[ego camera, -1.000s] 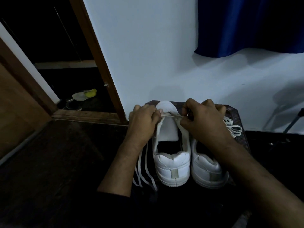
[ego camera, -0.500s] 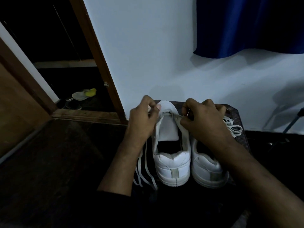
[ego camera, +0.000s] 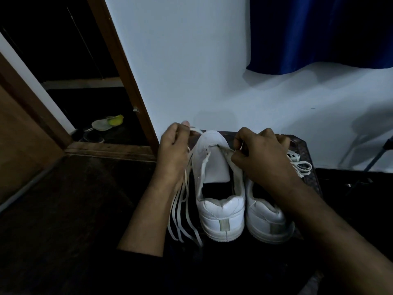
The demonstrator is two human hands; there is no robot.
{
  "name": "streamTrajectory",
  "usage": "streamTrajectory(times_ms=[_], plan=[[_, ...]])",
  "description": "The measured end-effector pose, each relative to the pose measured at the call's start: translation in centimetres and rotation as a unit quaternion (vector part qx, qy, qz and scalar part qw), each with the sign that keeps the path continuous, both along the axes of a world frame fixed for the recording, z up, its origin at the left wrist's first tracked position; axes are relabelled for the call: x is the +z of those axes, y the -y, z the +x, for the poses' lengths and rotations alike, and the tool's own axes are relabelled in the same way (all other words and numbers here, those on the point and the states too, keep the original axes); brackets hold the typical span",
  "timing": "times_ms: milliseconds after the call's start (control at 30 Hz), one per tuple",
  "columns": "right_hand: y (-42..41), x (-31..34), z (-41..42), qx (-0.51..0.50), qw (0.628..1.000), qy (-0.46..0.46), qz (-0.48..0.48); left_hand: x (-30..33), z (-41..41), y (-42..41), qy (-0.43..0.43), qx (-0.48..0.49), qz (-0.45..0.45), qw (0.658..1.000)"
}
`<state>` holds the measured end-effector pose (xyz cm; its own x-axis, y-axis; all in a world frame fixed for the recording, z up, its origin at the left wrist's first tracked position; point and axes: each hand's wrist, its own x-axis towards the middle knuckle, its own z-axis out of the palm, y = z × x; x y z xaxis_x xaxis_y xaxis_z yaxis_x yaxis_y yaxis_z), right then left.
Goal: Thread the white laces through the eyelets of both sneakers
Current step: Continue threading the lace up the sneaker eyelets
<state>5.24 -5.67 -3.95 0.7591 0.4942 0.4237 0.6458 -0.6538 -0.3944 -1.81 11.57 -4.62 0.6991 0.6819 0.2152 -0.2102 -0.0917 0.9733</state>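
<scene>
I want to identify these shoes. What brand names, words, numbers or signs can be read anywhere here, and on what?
None can be read.
Left sneaker: its grey heel tab shows no legible print.
Right sneaker: the heel tab is dim and looks blank.
White laces, wall, blue curtain: no text visible.
Items in the dark doorway are too small and dim to tell.

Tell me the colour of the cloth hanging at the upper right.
Dark blue cloth, seen in the head view, the only one.
</scene>
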Motion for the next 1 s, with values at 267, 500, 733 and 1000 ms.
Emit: streamTrajectory(times_ms=[267, 500, 733, 1000], plan=[[0.1, 0.2, -0.3, 0.002, 1.000, -0.024, 0.000, 0.4, 0.2, 0.7, 0.056, -0.035, -0.077, 0.995], [1.1, 2.0, -1.2, 0.091, 0.983, -0.103, 0.120, 4.9, -0.5, 3.4, 0.143, -0.075, -0.214, 0.963], [3.7, 4.7, -5.1, 0.237, 0.838, -0.359, 0.337, 10.0, -0.3, 9.3, 0.168, -0.165, -0.235, 0.943], [9.9, 2.8, -2.4, 0.147, 0.834, -0.324, 0.422, 8.4, 3.1, 14.1, 0.105, -0.213, -0.219, 0.947]])
